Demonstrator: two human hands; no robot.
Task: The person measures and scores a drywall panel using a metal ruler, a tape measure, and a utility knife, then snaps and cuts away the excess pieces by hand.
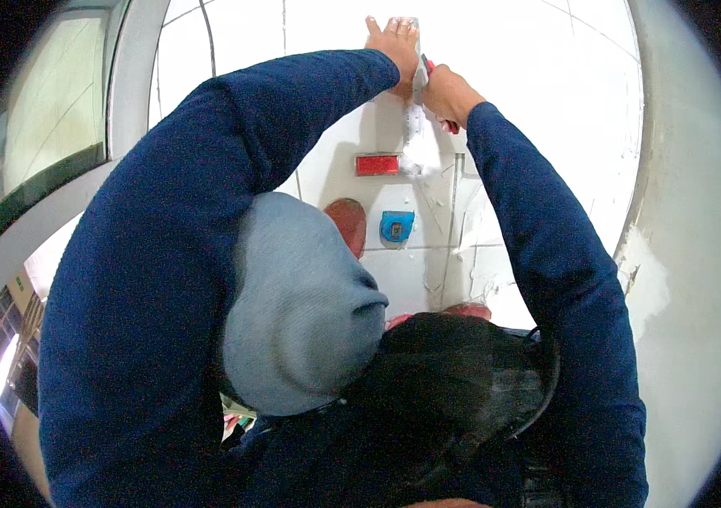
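In the head view, reading clock positions from the middle, the left hand (394, 52) lies near twelve o'clock, flat over the far end of a long whitish strip (414, 127) on the white tile floor (327, 140). Its fingers are fairly straight and close together, the thumb held wide toward eleven. At one o'clock the right hand (449, 91) is curled around a red-handled tool (452, 128) – probably a knife – beside the strip; I cannot tell whether a blade is out.

The clearest risk, I judge, is a cut: the tool sits right next to the left hand, so a slip along the strip's edge could carry it into those fingers. The strip could also skid, since only one hand bears on it and the tiles look smooth. Loose scraps (435, 200) toward one o'clock from the middle might let something rock, and the reddish shoe (346, 229), just off centre toward eleven, is close enough to nudge the red block (377, 164) above it.

As for writing, the blue tape measure (397, 227), just off centre toward one, has a small dark patch on its face – too small to read. No lettering is legible on the tool, block or strip.
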